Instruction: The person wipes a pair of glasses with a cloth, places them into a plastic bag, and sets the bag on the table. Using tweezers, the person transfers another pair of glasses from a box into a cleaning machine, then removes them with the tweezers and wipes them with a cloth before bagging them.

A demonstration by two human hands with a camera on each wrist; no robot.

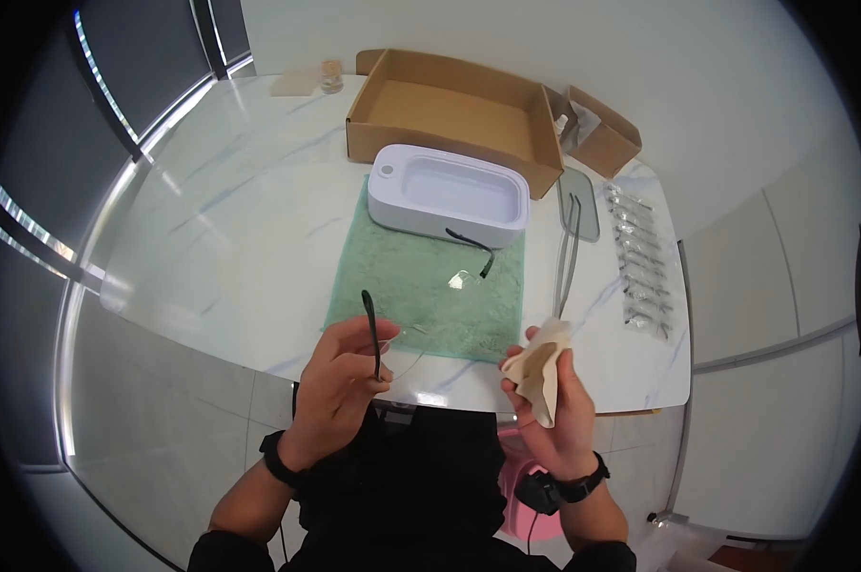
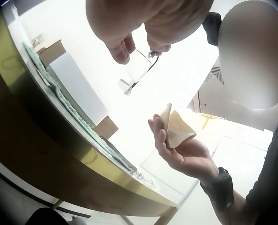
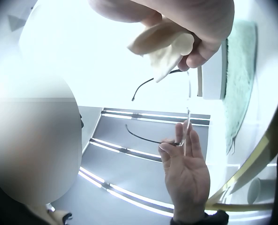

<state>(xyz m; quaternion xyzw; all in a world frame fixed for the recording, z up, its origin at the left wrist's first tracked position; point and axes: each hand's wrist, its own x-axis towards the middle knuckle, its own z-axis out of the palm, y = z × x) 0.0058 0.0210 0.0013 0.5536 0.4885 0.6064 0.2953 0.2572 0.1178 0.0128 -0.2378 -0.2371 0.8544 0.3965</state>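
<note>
My left hand (image 1: pixel 340 386) pinches one side of a pair of thin-rimmed glasses with clear lenses and dark temples (image 1: pixel 372 329). The glasses are held up over the green towel (image 1: pixel 383 276), both temples unfolded. In the right wrist view, the left hand (image 3: pixel 188 176) grips them near a hinge, with the frame (image 3: pixel 189 101) extending upward. My right hand (image 1: pixel 566 419) holds a crumpled beige cloth (image 1: pixel 542 367) in curled fingers, apart from the glasses in the head view. The left wrist view also shows the cloth (image 2: pixel 180 130) in that hand.
A white cleaning machine with a basin (image 1: pixel 450 229) stands on the towel's back part. Behind it is an open cardboard box (image 1: pixel 450 133). To the right lie tweezers (image 1: pixel 566 267), a grey tray (image 1: pixel 591 205) and several clear packets (image 1: pixel 640 257); a small carton (image 1: pixel 607 143) and a jar (image 1: pixel 331 76) stand farther back.
</note>
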